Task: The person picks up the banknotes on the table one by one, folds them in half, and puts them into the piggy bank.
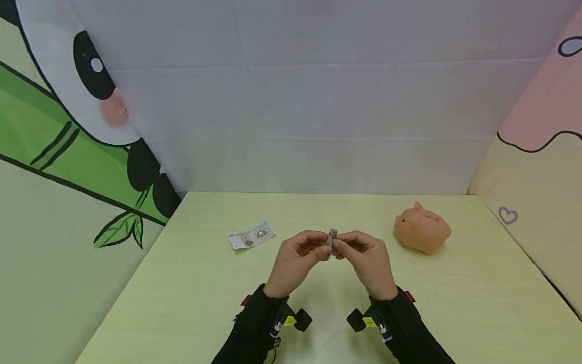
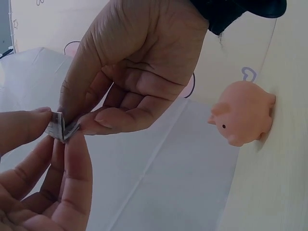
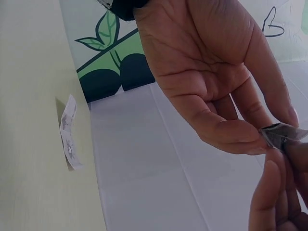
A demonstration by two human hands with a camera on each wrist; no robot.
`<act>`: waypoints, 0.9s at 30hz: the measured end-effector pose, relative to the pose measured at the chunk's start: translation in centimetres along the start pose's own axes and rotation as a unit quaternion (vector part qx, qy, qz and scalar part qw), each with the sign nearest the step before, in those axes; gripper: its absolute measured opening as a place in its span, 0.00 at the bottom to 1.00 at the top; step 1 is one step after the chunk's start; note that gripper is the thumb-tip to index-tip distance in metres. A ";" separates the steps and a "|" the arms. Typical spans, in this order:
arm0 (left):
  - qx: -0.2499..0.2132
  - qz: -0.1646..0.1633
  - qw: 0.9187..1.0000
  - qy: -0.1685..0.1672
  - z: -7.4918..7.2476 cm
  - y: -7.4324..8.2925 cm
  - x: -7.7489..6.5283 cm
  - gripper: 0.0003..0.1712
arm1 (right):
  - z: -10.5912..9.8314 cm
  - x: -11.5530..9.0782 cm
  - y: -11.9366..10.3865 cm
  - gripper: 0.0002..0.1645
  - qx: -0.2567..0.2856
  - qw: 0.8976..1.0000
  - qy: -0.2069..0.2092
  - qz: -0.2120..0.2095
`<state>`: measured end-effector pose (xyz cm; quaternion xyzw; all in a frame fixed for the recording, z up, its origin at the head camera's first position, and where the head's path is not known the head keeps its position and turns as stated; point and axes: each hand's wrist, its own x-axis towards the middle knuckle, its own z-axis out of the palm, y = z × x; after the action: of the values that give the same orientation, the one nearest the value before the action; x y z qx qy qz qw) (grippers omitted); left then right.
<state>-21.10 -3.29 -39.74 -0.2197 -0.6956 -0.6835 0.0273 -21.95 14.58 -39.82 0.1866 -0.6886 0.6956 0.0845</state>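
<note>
Both hands meet above the middle of the table, pinching a small folded banknote between them. My left hand grips one side with thumb and fingertips; my right hand pinches the other. Up close in the left wrist view the folded banknote shows a creased, V-shaped edge with printing on it. The right wrist view shows its dark folded side, partly covered by fingers. A second banknote, flat with slight creases, lies on the table left of the hands.
A pink piggy bank with a slot in its back stands on the table to the right of the hands. The pale wooden table meets a white cloth backdrop, with cartoon-printed panels at both sides.
</note>
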 end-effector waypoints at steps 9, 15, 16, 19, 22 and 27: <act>0.000 0.004 1.000 0.012 0.1 0.0 0.0 0.15 | 0.1 0.0 -0.4 0.11 -0.013 1.000 -0.015 0.024; -0.005 0.007 1.000 0.016 0.0 0.0 0.0 0.15 | -0.1 0.0 -0.3 0.12 -0.021 0.999 -0.033 0.017; -0.005 0.006 1.000 0.017 0.0 -0.1 0.0 0.15 | -0.1 0.0 -0.3 0.12 -0.022 0.999 -0.037 0.013; -0.007 0.005 1.000 0.019 0.0 0.0 0.0 0.15 | -0.3 0.0 -0.3 0.13 -0.022 0.999 -0.047 0.001; -0.011 0.003 1.000 0.020 0.0 0.0 0.0 0.16 | -0.3 0.0 -0.2 0.14 -0.017 0.999 -0.050 -0.004; -0.019 0.000 1.000 0.021 0.1 0.1 -0.1 0.15 | -0.4 0.0 -0.3 0.15 -0.011 0.999 -0.039 -0.007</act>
<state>-20.96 -3.25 -39.65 -0.2058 -0.6818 -0.7010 0.0377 -21.92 15.01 -39.57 0.2172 -0.6974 0.6799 0.0645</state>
